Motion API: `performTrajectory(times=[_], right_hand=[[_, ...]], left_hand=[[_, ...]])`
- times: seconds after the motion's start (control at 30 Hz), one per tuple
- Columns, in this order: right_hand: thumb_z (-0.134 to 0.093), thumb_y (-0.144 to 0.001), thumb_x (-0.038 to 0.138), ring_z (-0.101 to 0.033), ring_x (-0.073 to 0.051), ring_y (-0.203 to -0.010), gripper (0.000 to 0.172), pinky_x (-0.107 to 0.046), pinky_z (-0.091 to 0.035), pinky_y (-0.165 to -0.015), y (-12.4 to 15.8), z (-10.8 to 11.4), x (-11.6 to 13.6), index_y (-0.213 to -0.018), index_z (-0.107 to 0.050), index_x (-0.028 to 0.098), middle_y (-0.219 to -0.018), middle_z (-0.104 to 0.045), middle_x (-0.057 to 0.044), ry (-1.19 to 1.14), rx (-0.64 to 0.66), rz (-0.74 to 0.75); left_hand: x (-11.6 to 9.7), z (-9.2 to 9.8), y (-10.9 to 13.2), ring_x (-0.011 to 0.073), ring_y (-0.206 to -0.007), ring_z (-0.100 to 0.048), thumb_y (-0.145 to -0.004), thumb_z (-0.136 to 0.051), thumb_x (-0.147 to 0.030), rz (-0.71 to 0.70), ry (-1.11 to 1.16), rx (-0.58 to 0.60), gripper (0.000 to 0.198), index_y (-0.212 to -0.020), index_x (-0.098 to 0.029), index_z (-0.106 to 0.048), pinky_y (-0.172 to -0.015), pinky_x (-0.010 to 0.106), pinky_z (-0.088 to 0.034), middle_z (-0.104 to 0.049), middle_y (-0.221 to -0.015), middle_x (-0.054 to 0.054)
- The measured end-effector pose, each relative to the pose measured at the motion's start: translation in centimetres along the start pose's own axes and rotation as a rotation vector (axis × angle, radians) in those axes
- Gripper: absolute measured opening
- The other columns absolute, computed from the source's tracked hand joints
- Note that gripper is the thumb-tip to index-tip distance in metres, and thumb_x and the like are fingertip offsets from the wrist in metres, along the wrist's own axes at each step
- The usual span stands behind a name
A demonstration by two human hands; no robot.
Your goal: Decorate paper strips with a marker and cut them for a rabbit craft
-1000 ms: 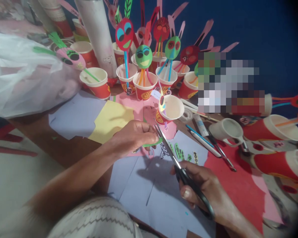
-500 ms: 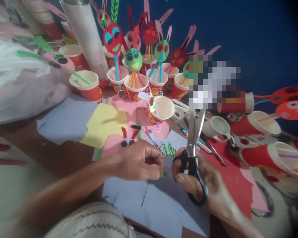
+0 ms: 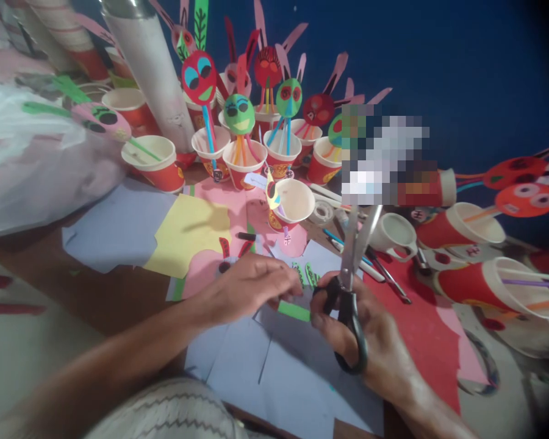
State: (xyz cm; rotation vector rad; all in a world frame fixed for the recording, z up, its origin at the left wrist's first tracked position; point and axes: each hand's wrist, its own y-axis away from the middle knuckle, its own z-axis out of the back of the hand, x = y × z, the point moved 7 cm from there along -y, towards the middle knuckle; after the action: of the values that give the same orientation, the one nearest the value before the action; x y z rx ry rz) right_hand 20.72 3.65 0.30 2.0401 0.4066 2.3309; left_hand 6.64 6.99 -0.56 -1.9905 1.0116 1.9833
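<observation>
My right hand grips black-handled scissors, blades apart and pointing up and away. My left hand has its fingers pinched on a small green paper strip that reaches toward the right hand's fingers. Both hands hover over pale blue paper sheets. Just beyond lie small green and black cut-outs and a tilted empty paper cup on pink paper.
Red paper cups holding paper face puppets on straws crowd the back. A yellow sheet, a red sheet, pens, a tape roll, a white mug and tipped cups lie around. A plastic bag sits left.
The scissors swung from cutting at the green piece to pointing upward. Both hands drew nearer to me, and the green strip now shows stretched between them.
</observation>
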Motion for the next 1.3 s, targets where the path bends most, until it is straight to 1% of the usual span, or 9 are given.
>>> performTrajectory(times=[0.07, 0.2, 0.3, 0.4, 0.6, 0.77, 0.9, 1.1, 1.3], right_hand=[[-0.068, -0.075, 0.028, -0.055, -0.010, -0.055, 0.028, -0.017, -0.044, -0.046, 0.1, 0.9, 0.5, -0.096, -0.050, 0.024, -0.071, -0.061, 0.004, -0.010, -0.115, 0.073], [-0.068, -0.077, 0.030, -0.057, -0.009, -0.053, 0.028, -0.018, -0.047, -0.046, 0.2, 1.8, 0.9, -0.097, -0.049, 0.025, -0.074, -0.064, 0.004, 0.001, -0.217, 0.112], [-0.067, -0.077, 0.031, -0.055, -0.009, -0.050, 0.028, -0.018, -0.046, -0.044, 0.2, 1.9, 1.1, -0.097, -0.048, 0.025, -0.073, -0.064, 0.004, 0.032, -0.253, 0.107], [-0.067, -0.076, 0.030, -0.054, -0.009, -0.050, 0.028, -0.018, -0.046, -0.043, 0.2, 1.6, 1.1, -0.095, -0.047, 0.025, -0.071, -0.063, 0.004, 0.032, -0.250, 0.115], [-0.067, -0.077, 0.031, -0.055, -0.009, -0.051, 0.028, -0.018, -0.046, -0.044, 0.2, 0.9, 0.7, -0.095, -0.047, 0.025, -0.071, -0.061, 0.005, 0.008, -0.221, 0.118], [-0.069, -0.075, 0.033, -0.054, -0.010, -0.053, 0.030, -0.018, -0.046, -0.046, 0.0, 0.5, 0.3, -0.094, -0.047, 0.025, -0.070, -0.060, 0.005, 0.008, -0.194, 0.083], [-0.069, -0.074, 0.034, -0.053, -0.010, -0.055, 0.032, -0.019, -0.045, -0.049, -0.1, 0.3, -0.1, -0.095, -0.047, 0.024, -0.068, -0.059, 0.004, 0.024, -0.106, 0.044], [-0.064, -0.076, 0.048, -0.049, -0.013, -0.058, 0.037, -0.021, -0.035, -0.046, 0.1, -0.3, -1.0, -0.098, -0.051, 0.022, -0.067, -0.052, 0.002, 0.105, 0.200, -0.103], [-0.059, -0.073, 0.042, -0.047, -0.015, -0.062, 0.029, -0.025, -0.039, -0.055, 0.2, -0.9, 0.3, -0.093, -0.048, 0.023, -0.071, -0.052, 0.001, 0.253, 0.384, -0.035]], left_hand=[[0.4, 0.6, -0.1, 0.0108, -0.060, -0.054, -0.085, -0.049, -0.040, -0.025, 0.233, -0.090, 0.033, -0.074, -0.013, -0.065, -0.056, 0.021, -0.043, -0.059, -0.066, 0.002], [1.6, -0.7, -0.1, 0.0127, -0.053, -0.056, -0.077, -0.057, -0.035, 0.054, 0.534, -0.068, 0.023, -0.071, -0.014, -0.062, -0.048, 0.023, -0.044, -0.061, -0.061, 0.003], [1.6, -2.0, -0.1, 0.0093, -0.048, -0.053, -0.069, -0.065, -0.027, 0.070, 0.447, -0.039, 0.016, -0.074, -0.013, -0.061, -0.047, 0.021, -0.041, -0.061, -0.063, 0.001], [1.2, -2.8, -0.1, 0.0076, -0.051, -0.052, -0.068, -0.068, -0.026, 0.047, 0.344, -0.051, 0.017, -0.076, -0.013, -0.061, -0.049, 0.020, -0.041, -0.057, -0.062, -0.002], [1.6, -2.7, -0.1, 0.0076, -0.049, -0.048, -0.063, -0.073, -0.028, 0.081, 0.326, -0.164, 0.020, -0.066, -0.012, -0.061, -0.049, 0.021, -0.041, -0.054, -0.056, -0.004], [2.0, -2.4, -0.1, 0.0084, -0.048, -0.050, -0.067, -0.065, -0.026, 0.081, 0.362, -0.182, 0.015, -0.065, -0.013, -0.059, -0.048, 0.023, -0.043, -0.056, -0.056, -0.003], [1.6, -1.1, -0.3, 0.0086, -0.047, -0.052, -0.065, -0.062, -0.022, 0.049, 0.367, -0.205, 0.009, -0.064, -0.014, -0.058, -0.048, 0.022, -0.042, -0.056, -0.054, -0.003], [0.3, 1.6, 0.0, 0.0084, -0.048, -0.054, -0.066, -0.061, -0.021, -0.032, 0.302, -0.224, 0.008, -0.066, -0.014, -0.058, -0.048, 0.020, -0.039, -0.060, -0.054, -0.001], [0.2, 2.8, 0.4, 0.0092, -0.049, -0.055, -0.066, -0.063, -0.022, -0.008, 0.307, -0.268, 0.010, -0.069, -0.014, -0.059, -0.047, 0.021, -0.038, -0.059, -0.056, -0.002]])
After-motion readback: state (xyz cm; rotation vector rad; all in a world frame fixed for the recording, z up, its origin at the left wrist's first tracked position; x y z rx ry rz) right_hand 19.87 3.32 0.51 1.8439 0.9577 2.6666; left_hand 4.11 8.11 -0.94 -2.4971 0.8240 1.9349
